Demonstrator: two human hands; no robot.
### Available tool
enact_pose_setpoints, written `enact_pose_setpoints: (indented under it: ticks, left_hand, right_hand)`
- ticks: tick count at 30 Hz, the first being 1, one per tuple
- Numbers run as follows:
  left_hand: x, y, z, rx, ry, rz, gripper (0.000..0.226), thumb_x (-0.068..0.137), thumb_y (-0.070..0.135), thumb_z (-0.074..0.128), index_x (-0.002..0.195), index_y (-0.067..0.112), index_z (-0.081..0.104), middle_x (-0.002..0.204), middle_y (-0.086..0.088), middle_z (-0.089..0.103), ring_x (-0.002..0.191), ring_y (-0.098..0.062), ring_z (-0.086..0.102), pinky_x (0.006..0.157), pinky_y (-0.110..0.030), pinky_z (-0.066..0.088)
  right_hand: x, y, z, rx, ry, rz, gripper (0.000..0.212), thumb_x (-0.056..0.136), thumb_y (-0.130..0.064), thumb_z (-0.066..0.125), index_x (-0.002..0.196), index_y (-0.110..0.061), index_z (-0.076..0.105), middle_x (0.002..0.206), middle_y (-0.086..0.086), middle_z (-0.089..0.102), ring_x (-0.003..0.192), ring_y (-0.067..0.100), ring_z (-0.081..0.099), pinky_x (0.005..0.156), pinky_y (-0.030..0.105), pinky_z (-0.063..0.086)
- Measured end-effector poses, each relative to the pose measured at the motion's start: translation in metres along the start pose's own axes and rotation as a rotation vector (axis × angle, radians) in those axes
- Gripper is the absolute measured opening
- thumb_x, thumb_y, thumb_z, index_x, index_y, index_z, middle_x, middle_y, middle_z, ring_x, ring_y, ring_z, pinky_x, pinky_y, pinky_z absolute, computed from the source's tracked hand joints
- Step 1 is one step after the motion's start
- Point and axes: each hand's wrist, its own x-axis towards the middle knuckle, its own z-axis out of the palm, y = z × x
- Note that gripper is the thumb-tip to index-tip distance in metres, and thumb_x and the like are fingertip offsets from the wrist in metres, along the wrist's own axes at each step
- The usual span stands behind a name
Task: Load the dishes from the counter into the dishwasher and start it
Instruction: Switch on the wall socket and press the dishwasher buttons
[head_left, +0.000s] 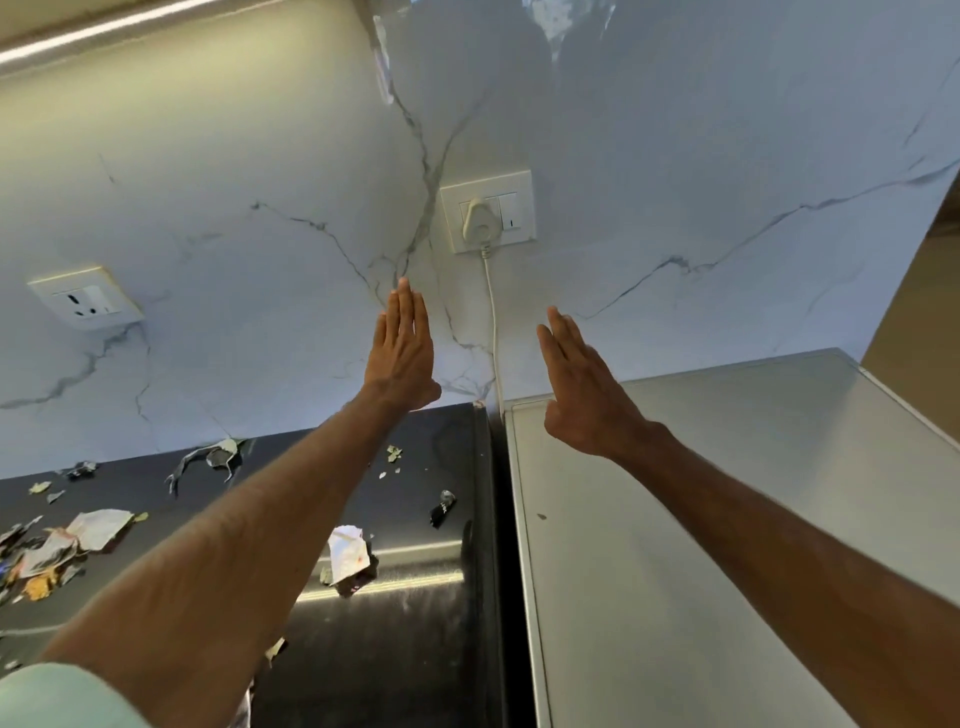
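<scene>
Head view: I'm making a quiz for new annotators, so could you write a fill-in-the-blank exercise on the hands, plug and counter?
1. The left hand and right hand have straight fingers and hold ____.
2. The plug and its cable are ____ in colour.
3. Paper scraps lie on the ____ counter.
4. The silver top lies to the counter's ____.
Missing words: nothing; white; black; right.

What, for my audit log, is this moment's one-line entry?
left hand: open, empty | right hand: open, empty | dishes: none visible | counter: littered scraps
</scene>
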Motion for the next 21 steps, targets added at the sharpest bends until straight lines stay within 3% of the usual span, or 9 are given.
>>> enact_pose_setpoints:
  ticks: [5,14,18,21]
  left_hand:
    - [0.013,0.002,0.007,-0.05,0.043,-0.002,0.112,0.082,0.015,0.066,0.152,-0.003,-0.019,0.159,-0.023,-0.029,0.148,-0.036,-0.025,0.125,-0.048,-0.002]
    - [0.0,0.001,-0.008,-0.061,0.019,-0.025,0.109,0.082,0.013,0.067,0.153,-0.004,-0.014,0.161,-0.024,-0.022,0.151,-0.037,-0.017,0.125,-0.047,0.002]
    - [0.013,-0.003,-0.017,0.004,0.002,0.008,0.108,0.082,0.012,0.067,0.155,-0.002,-0.011,0.163,-0.023,-0.018,0.151,-0.037,-0.015,0.125,-0.046,0.001]
    - [0.032,-0.005,-0.015,0.067,-0.006,0.009,0.112,0.083,0.021,0.071,0.155,-0.001,-0.011,0.163,-0.022,-0.019,0.151,-0.037,-0.016,0.125,-0.049,0.002]
  right_hand:
    - [0.021,-0.004,0.005,0.067,-0.003,-0.025,0.091,0.09,-0.007,0.063,0.16,-0.006,0.006,0.167,0.009,-0.014,0.155,0.023,-0.008,0.126,0.036,0.012]
    - [0.02,-0.024,0.002,0.147,-0.045,0.031,0.082,0.083,0.003,0.066,0.154,-0.002,0.025,0.167,0.016,0.006,0.155,0.029,0.012,0.122,0.039,0.029]
    - [0.041,-0.012,-0.005,0.035,-0.039,0.023,0.079,0.085,-0.006,0.071,0.151,-0.001,0.029,0.168,0.016,0.0,0.155,0.03,0.008,0.123,0.041,0.027]
    - [0.065,0.0,-0.009,-0.069,-0.008,-0.002,0.058,0.084,-0.013,0.074,0.134,-0.004,0.048,0.168,0.013,-0.009,0.156,0.029,0.003,0.122,0.045,0.026]
